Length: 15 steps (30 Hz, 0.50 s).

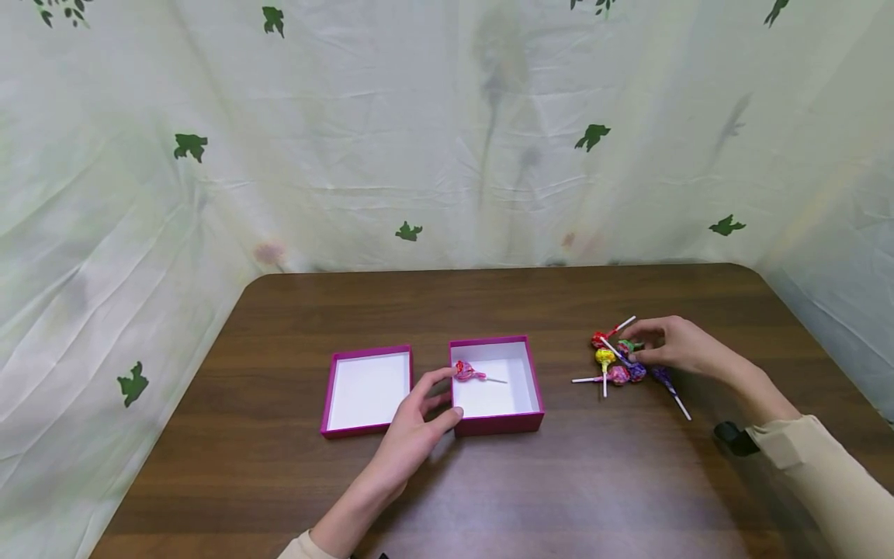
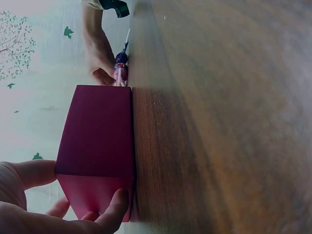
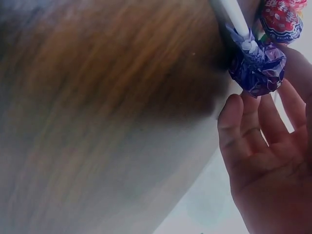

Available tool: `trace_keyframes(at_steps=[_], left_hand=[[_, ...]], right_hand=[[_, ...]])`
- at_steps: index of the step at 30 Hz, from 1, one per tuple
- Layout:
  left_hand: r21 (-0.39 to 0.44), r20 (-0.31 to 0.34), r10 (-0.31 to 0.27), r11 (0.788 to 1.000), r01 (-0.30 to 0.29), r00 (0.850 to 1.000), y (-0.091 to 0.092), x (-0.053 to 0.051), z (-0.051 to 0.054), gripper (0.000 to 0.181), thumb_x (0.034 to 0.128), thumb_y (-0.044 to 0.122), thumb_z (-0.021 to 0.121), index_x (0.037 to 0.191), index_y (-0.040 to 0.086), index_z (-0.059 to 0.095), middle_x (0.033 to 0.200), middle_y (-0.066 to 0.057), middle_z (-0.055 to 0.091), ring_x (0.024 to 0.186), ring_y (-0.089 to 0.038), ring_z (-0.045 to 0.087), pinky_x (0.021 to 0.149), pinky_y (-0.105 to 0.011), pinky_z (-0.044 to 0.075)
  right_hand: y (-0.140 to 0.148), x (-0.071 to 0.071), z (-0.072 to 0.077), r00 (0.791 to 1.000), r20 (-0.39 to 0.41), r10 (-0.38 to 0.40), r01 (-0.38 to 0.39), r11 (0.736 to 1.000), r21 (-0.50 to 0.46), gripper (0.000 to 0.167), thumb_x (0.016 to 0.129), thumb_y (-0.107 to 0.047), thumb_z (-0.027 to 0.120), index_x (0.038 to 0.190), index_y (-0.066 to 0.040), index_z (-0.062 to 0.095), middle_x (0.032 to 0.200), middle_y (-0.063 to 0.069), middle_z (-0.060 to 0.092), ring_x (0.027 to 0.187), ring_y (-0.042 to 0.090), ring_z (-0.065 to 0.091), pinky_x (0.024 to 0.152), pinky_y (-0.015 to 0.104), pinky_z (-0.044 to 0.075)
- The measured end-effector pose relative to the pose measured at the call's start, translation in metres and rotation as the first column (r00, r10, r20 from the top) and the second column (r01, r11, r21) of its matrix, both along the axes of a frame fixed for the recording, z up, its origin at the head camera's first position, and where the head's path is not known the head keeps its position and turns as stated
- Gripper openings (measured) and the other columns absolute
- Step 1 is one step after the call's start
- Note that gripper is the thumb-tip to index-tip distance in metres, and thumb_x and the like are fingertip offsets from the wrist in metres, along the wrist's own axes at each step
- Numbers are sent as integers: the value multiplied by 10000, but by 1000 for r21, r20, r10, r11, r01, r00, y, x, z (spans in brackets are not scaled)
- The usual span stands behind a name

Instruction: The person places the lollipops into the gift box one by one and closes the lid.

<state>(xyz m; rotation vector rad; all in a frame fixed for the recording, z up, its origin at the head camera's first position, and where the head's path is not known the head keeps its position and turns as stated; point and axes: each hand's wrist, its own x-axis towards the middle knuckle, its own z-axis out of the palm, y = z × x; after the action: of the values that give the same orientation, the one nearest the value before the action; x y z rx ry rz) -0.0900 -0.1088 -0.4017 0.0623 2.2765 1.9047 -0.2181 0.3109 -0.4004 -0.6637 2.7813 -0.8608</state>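
Note:
A magenta box (image 1: 497, 425) with a white inside stands on the table, holding one red-and-pink wrapped lollipop (image 1: 466, 372). My left hand (image 1: 412, 431) rests against its left side, thumb low and index finger at the rim; in the left wrist view the fingers touch the box's end face (image 2: 97, 187). At the right lies a small pile of lollipops: a red one (image 1: 598, 339), a yellow one (image 1: 604, 356), a pink one (image 1: 618, 376), purple ones (image 1: 661, 376) and a green one (image 1: 624, 346). Around the green one my right hand (image 1: 673, 344) spreads its thumb and fingers. Close by is a purple lollipop (image 3: 258, 70).
The box's magenta-edged lid (image 1: 370, 390) lies left of the box, white inside facing up. Everything is on a brown wooden table (image 1: 524, 489). A pale curtain (image 1: 335, 155) with green leaf shapes hangs behind the table.

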Motion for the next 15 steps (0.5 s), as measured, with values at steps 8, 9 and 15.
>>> trace_keyframes(at_steps=[8,9,15], left_hand=[[3,-8,0,1000,0,1000,0,0,0,493,918,122,661,1386,191,522,1479,-55,407,1281,-330,481,971,-527,438],[2,-8,0,1000,0,1000,0,0,0,493,919,120,659,1387,190,520,1479,-56,407,1281,-331,480,970,-528,439],[1,-2,-2,1000,2,1000,0,0,0,494,926,118,651,1395,192,511,1482,-56,402,1287,-334,473,970,-534,441]], right_hand=[[-3,10,4,997,-33,-69,69,998,4,259,856,-321,774,1057,-169,716,839,-60,656,757,120,576,654,278,450],[-4,12,5,996,-37,-76,76,997,-2,246,858,-320,772,1054,-183,716,834,-59,653,756,124,581,652,279,452],[-12,23,12,991,-75,-110,108,994,-31,252,857,-340,770,1065,-211,711,909,-25,665,775,151,611,652,293,480]])
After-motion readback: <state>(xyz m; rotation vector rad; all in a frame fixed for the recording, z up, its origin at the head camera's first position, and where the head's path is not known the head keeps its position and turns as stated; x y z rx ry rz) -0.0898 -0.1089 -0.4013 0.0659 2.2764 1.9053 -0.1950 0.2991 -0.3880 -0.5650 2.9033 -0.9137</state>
